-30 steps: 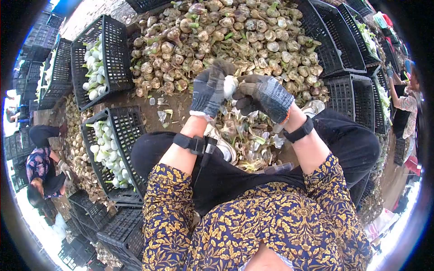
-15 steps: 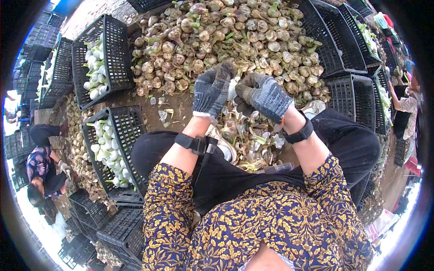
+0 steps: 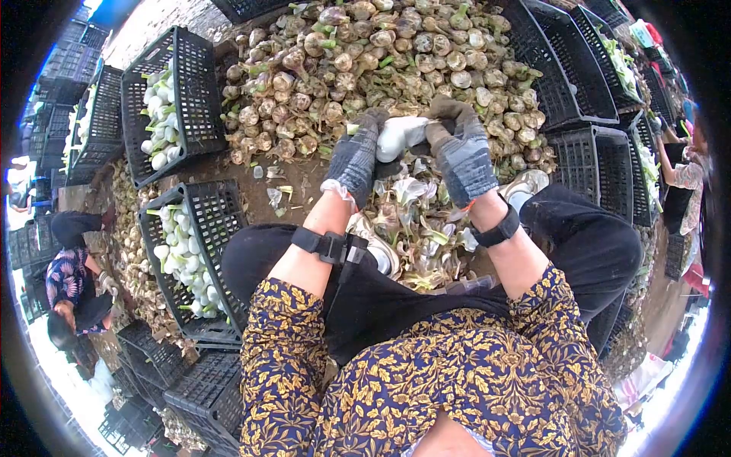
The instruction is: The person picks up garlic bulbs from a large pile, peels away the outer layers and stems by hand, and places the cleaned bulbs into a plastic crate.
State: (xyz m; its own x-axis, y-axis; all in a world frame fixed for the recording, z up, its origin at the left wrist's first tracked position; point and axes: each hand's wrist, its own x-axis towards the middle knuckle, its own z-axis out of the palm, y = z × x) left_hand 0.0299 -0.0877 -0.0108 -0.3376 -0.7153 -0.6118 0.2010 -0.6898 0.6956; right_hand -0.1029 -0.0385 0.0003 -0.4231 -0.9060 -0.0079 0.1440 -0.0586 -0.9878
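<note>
A white, peeled garlic bulb [image 3: 397, 137] is held between my two gloved hands, above a heap of loose skins. My left hand [image 3: 355, 152], in a grey knit glove, closes on the bulb's left side. From the right, my right hand [image 3: 461, 156] grips its narrower, stem-like end, in a matching glove with dirt-browned fingers. Unpeeled garlic bulbs [image 3: 365, 61], brown and muddy, form a large pile just beyond both hands. Papery garlic skins [image 3: 415, 198] lie on the ground between my shoes, below the hands.
To my left stand black crates [image 3: 199, 99] of white garlic; another crate [image 3: 217, 228] sits nearer my knee. More black crates [image 3: 590, 164] line the right side. One person [image 3: 72, 278] crouches at far left, another person [image 3: 689, 179] is at far right.
My hands have moved apart and turned, bringing the white bulb into fuller view between them. My right hand has shifted slightly right. Crates and pile are unchanged.
</note>
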